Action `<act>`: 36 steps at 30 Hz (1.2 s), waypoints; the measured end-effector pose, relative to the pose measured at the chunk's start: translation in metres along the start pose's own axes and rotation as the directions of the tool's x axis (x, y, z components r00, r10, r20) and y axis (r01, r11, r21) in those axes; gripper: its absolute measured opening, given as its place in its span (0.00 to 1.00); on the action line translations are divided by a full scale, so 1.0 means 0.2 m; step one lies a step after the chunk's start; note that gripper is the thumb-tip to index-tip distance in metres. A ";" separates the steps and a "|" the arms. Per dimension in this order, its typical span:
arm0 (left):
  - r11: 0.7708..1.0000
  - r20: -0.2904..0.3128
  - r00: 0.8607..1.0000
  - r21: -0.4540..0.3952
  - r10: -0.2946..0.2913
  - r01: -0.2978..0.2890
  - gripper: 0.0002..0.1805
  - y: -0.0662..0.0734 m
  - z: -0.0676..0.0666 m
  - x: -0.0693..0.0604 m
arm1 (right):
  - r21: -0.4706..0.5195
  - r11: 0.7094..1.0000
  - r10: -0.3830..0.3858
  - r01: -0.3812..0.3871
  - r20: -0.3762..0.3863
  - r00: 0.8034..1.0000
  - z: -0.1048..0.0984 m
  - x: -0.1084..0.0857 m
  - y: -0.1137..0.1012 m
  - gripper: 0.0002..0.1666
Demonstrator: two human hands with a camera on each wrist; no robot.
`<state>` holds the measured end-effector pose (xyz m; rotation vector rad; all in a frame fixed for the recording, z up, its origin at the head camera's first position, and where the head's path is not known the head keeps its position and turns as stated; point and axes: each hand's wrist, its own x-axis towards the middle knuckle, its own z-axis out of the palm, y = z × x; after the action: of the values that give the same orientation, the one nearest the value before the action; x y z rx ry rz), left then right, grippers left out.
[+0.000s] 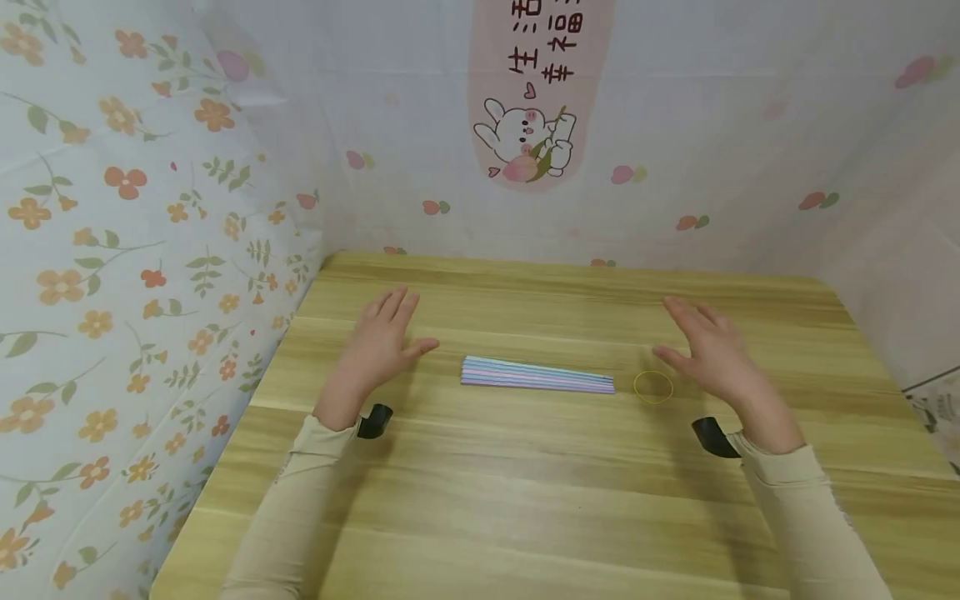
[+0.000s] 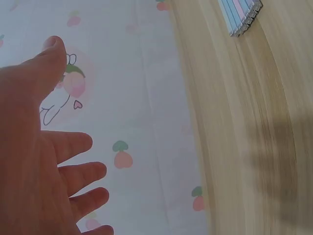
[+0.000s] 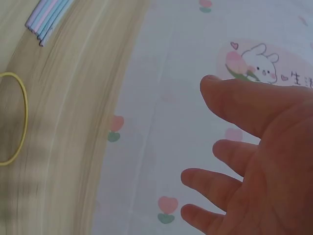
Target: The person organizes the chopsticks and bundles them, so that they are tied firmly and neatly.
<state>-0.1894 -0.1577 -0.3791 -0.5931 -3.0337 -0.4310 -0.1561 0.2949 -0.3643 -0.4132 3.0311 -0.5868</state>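
A row of slim pastel sticks [image 1: 537,377] lies flat on a wood-grain table [image 1: 510,483], between my two hands and touched by neither. The colors run through pale blue, pink and lilac in narrow stripes, each stick lying straight alongside the next. The row is broader at its left end and tapers toward its right. Seen from my left wrist, the left ends look silvery and rough; seen from my right wrist, the opposite ends look darker and sit a little unevenly. I cannot make out an exact count.

Just beyond the right end of the sticks, a thin yellow band [image 3: 26,115] rests on the tabletop in a loose, nearly round loop, apart from them.

To the left of the sticks, my left hand [image 1: 378,342] hovers above the wood, holding nothing, its fingers extended and the thumb spread toward them. To their right, past the band, my right hand [image 1: 711,354] is likewise raised and bare of any object, fingers apart, thumb pointing back toward the sticks. Cream sleeves [image 1: 285,517] cover both my forearms, and a black piece [image 1: 375,422] juts from each wrist.

Behind the sticks, beyond the table's far edge, hangs a pale cloth [image 1: 405,108] printed with a cartoon rabbit [image 1: 521,129] hugging a pink tulip. Far to their left is a white curtain [image 1: 75,333] scattered with orange flowers.
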 end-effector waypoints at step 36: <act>0.998 0.005 0.999 0.037 0.047 -0.047 0.46 0.10 0.14 0.06 | 0.057 0.997 -0.049 0.049 0.004 0.999 0.18 0.07 -0.11 0.44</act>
<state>-0.1921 -0.1268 -0.3997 -0.6620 -3.0178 -0.3708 -0.1621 0.2586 -0.3886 -0.4873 2.9984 -0.6716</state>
